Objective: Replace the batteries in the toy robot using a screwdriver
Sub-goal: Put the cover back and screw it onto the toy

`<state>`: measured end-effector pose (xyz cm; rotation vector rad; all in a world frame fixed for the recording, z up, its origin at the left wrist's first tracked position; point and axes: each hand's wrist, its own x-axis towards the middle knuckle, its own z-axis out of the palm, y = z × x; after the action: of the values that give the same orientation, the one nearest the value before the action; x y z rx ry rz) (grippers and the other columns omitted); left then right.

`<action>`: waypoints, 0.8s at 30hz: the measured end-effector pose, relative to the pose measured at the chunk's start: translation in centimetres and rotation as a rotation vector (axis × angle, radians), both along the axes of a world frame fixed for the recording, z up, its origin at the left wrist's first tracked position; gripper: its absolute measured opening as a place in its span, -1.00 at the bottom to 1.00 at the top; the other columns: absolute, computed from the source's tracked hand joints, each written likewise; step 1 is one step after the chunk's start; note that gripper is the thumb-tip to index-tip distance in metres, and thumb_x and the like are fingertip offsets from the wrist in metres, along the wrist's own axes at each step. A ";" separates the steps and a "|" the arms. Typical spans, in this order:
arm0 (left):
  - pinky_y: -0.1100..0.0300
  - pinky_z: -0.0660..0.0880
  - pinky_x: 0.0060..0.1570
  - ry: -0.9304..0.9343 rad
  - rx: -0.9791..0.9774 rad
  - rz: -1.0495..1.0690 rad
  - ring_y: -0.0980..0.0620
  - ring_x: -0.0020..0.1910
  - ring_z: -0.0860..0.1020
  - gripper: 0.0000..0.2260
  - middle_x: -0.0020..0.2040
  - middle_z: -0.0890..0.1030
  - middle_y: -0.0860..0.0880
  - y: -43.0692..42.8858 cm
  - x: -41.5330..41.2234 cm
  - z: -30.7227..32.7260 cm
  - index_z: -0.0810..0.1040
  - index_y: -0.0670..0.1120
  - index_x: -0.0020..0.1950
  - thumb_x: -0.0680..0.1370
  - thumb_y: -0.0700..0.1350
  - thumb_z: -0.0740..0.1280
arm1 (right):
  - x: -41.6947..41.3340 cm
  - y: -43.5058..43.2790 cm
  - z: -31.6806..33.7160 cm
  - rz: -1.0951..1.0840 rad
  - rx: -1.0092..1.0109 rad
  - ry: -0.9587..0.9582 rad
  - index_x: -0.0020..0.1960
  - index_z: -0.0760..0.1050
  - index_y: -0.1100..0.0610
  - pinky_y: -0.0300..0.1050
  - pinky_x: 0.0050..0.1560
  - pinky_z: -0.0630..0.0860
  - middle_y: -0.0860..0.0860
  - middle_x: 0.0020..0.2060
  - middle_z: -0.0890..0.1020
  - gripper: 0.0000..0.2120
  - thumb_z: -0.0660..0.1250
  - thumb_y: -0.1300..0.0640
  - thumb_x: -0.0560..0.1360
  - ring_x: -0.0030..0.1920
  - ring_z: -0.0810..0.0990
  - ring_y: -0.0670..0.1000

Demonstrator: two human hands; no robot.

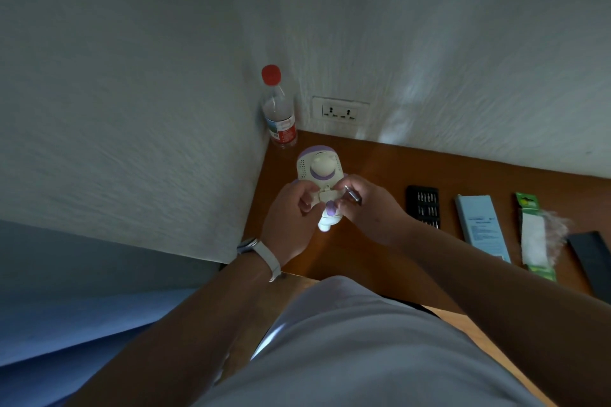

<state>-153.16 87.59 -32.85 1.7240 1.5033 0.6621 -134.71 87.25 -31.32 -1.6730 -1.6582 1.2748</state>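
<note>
A white and purple toy robot (319, 172) is held above the wooden desk (383, 162), its back toward me and its head pointing away. My left hand (292, 211) grips its body from the left, thumb on the small cover at its middle. My right hand (367, 208) holds a slim metal screwdriver (353, 194) in curled fingers, with the fingertips touching the toy's right side. The screwdriver's tip points toward the cover. A green battery pack (534, 235) lies on the desk at the right.
A red-capped plastic bottle (278, 109) stands in the wall corner beside a double socket (340, 112). Right of the hands lie a black bit case (424, 205), a pale blue box (482, 228) and a black lid (591, 258). White walls close in the left and back.
</note>
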 end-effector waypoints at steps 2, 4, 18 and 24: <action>0.54 0.40 -0.12 0.023 0.049 -0.013 0.19 -0.14 0.48 -0.78 -0.11 0.44 0.15 -0.3 0.2 0.1 0.55 -0.05 0.19 0.56 -0.17 0.42 | -0.2 0.0 -0.2 -0.019 0.015 0.009 -0.02 0.44 -0.22 -0.41 -0.37 0.42 -0.21 -0.18 0.62 -0.88 0.30 0.02 0.56 -0.21 0.57 -0.24; 0.55 0.38 -0.16 0.050 0.102 -0.018 0.19 -0.15 0.47 -0.78 -0.10 0.43 0.10 -0.4 0.2 0.1 0.58 -0.10 0.20 0.56 -0.18 0.42 | -0.4 -0.1 -0.4 -0.021 0.022 0.007 0.06 0.46 -0.16 -0.37 -0.31 0.44 -0.19 -0.12 0.63 -0.89 0.28 0.05 0.58 -0.18 0.59 -0.18; -0.01 0.64 -0.04 -0.132 0.006 0.144 0.02 -0.07 0.58 -0.96 -0.03 0.53 -0.03 0.1 0.5 0.1 0.64 -0.16 -0.03 0.57 -0.19 0.42 | -1.2 0.5 -1.3 -0.122 0.018 0.148 -0.08 0.48 -0.07 -0.11 -0.15 0.60 -0.10 -0.19 0.66 -0.92 0.36 0.06 0.56 -0.15 0.64 -0.06; -0.19 0.62 -0.04 -0.210 -0.103 0.253 -0.14 -0.04 0.59 -0.88 0.01 0.54 -0.16 0.8 1.0 0.0 0.59 -0.18 -0.10 0.50 -0.16 0.49 | -1.6 1.0 -1.5 -0.165 -0.008 0.166 -0.12 0.45 -0.06 -0.31 -0.32 0.55 -0.26 -0.30 0.65 -0.87 0.38 0.12 0.53 -0.27 0.61 -0.21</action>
<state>-152.15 88.42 -32.87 1.3544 1.5894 0.8515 -136.32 88.21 -32.86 -1.6238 -1.3910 1.3019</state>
